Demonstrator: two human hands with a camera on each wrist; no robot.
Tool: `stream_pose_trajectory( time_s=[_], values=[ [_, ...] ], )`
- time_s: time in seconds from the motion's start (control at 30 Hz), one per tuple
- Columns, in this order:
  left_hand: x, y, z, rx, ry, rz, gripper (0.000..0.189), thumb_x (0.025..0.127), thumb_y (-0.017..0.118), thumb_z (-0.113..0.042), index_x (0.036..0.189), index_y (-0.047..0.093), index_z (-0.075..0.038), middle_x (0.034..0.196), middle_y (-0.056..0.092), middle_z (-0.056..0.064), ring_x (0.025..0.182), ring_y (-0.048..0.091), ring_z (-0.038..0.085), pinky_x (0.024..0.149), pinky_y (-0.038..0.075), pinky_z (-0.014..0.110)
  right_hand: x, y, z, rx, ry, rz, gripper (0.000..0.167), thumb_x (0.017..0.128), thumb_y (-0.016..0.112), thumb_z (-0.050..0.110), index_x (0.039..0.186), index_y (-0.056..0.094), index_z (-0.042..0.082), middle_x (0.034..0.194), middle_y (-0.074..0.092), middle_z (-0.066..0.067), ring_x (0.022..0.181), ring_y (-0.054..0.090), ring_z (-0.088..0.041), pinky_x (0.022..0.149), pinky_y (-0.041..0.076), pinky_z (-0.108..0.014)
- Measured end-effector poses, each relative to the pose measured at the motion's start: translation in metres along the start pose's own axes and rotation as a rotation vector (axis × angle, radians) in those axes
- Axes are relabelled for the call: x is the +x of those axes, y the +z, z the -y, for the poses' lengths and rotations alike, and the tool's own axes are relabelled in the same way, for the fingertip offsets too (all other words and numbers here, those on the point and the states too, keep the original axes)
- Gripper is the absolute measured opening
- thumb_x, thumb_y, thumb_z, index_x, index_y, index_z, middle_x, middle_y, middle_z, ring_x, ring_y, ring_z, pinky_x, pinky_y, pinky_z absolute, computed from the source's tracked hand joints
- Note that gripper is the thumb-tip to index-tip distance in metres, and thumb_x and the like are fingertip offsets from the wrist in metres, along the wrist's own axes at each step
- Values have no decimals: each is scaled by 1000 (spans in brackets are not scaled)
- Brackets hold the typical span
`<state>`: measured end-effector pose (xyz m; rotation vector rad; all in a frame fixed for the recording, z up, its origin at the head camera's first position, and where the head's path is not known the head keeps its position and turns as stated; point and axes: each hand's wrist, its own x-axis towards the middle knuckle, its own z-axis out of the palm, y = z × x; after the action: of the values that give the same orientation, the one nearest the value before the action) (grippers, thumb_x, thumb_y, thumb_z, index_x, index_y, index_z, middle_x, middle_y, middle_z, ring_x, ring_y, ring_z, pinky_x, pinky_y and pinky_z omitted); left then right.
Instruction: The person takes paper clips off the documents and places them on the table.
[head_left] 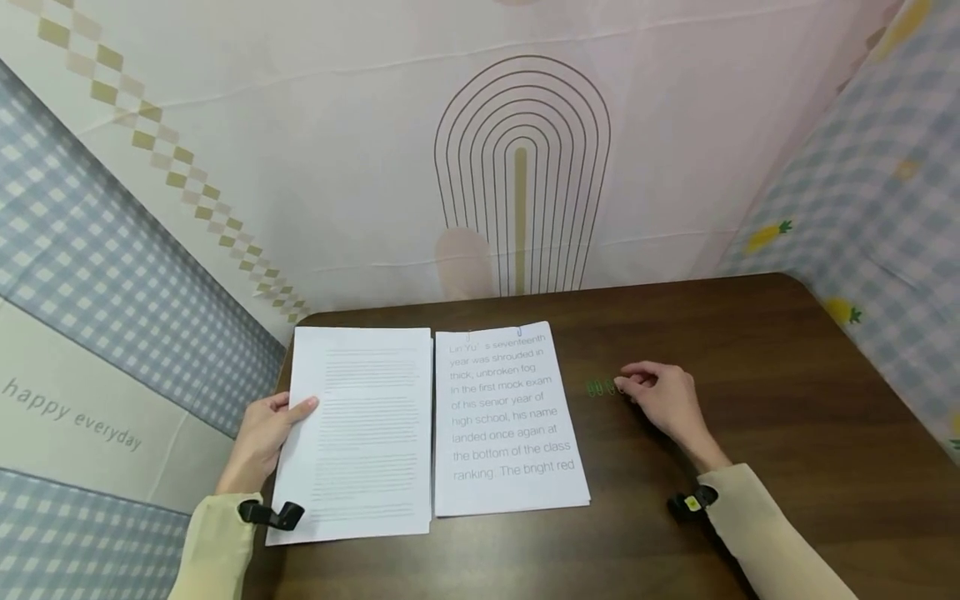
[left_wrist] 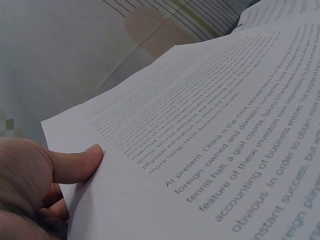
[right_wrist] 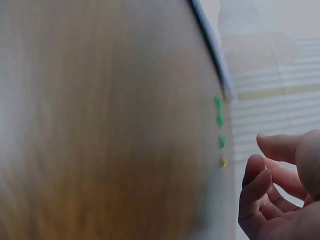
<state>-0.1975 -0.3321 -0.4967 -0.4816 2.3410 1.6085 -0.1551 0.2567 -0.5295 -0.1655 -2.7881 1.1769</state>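
Observation:
My left hand [head_left: 262, 437] grips the left edge of a stack of printed paper [head_left: 367, 433]. Its thumb lies on the top sheet, with the other fingers partly hidden beneath the edge in the left wrist view. On the right side, my right hand [head_left: 666, 402] hovers beside a short row of small paper clips [head_left: 599, 388]. The right wrist view shows green clips [right_wrist: 220, 120] and a yellow clip [right_wrist: 223, 161] in a line. There, the right thumb and bent fingers stand apart with nothing between them.
A second stack with large print [head_left: 510, 425] lies just right of the first. A blue paper clip [head_left: 519, 331] and a pale clip [head_left: 468, 337] sit at its top edge. The brown table [head_left: 787, 400] meets a patterned cloth backdrop [head_left: 360, 183] behind and at both sides.

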Motion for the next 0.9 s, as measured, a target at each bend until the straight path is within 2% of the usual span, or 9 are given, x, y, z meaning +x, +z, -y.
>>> stream_pose_trajectory(
  time_s=[0.1, 0.3, 0.4, 0.53, 0.63, 0.73, 0.9],
  values=[
    [2, 1, 2, 24, -13, -2, 71, 107, 72, -26, 157, 42, 15, 89, 75, -14, 78, 73, 2, 69, 62, 24, -8, 2, 12, 16, 2, 12, 21, 102, 78, 21, 114, 82, 3, 91, 80, -13, 70, 67, -14, 59, 52, -23],
    [7, 3, 4, 79, -11, -24, 69, 107, 72, -27, 156, 45, 14, 94, 78, -6, 78, 72, 4, 67, 61, 25, -17, 12, 39, 11, 29, 112, 21, 102, 78, 21, 112, 82, 3, 88, 80, -10, 70, 68, -15, 60, 53, -26],
    [9, 4, 3, 118, -8, -45, 68, 107, 72, -27, 155, 46, 14, 106, 80, 9, 79, 71, 4, 67, 60, 25, -18, 21, 49, 5, 37, 170, 21, 102, 77, 20, 112, 81, 2, 87, 80, -9, 69, 69, -14, 61, 54, -27],
    [11, 7, 3, 194, 3, -92, 66, 107, 71, -25, 154, 47, 15, 128, 74, 30, 80, 69, 6, 66, 58, 23, -15, 35, 59, 12, 37, 228, 20, 102, 77, 17, 111, 81, 0, 87, 80, -9, 68, 68, -13, 62, 54, -27],
    [12, 10, 5, 269, 41, -124, 62, 108, 70, -24, 151, 51, 16, 133, 70, 35, 85, 72, 14, 66, 57, 22, -12, 44, 63, 13, 53, 246, 21, 102, 77, 18, 111, 81, 0, 88, 79, -9, 68, 66, -14, 60, 52, -27],
    [11, 14, 7, 334, 96, -155, 57, 107, 71, -23, 146, 57, 16, 132, 70, 38, 95, 77, 28, 67, 56, 23, -8, 52, 67, -6, 89, 256, 25, 101, 78, 21, 113, 81, -1, 88, 78, -9, 70, 63, -16, 60, 49, -27],
    [9, 18, 9, 431, 182, -234, 49, 104, 74, -22, 134, 66, 15, 125, 73, 37, 106, 73, 46, 67, 51, 26, -3, 60, 75, -45, 139, 248, 30, 99, 80, 25, 112, 78, -3, 85, 76, -11, 70, 63, -19, 59, 45, -27]
  ],
)
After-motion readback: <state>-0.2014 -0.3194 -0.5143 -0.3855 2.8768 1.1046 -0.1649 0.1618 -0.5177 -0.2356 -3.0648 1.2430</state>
